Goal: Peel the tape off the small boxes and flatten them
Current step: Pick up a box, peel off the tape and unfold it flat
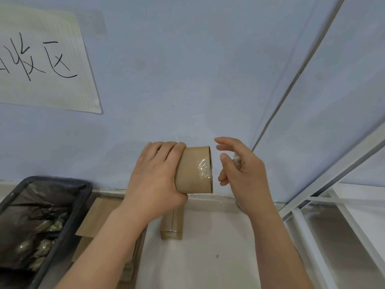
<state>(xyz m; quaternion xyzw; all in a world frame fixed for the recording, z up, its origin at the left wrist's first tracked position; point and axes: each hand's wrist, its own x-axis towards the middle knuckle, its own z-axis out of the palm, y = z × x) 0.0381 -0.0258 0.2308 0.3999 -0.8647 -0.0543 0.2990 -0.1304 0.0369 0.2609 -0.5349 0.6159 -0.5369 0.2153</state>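
My left hand [155,180] grips a small brown cardboard box [193,170] held up in front of the blue wall. Clear crinkled tape [205,168] still clings near the box's right end. My right hand [242,174] hovers just right of the box, fingers spread and apart from it, with a crumpled wad of tape [237,160] stuck at the palm side. A second small taped box [172,223] stands on the white surface below, partly hidden by my left wrist. Flattened cardboard pieces [98,213] lie stacked to the left under my left forearm.
A black bin [62,217] lined with a dark bag holds crumpled tape at lower left. A handwritten paper sign [41,59] hangs on the wall. A white metal frame [325,205] runs along the right side. The white surface [208,247] spreads between my arms.
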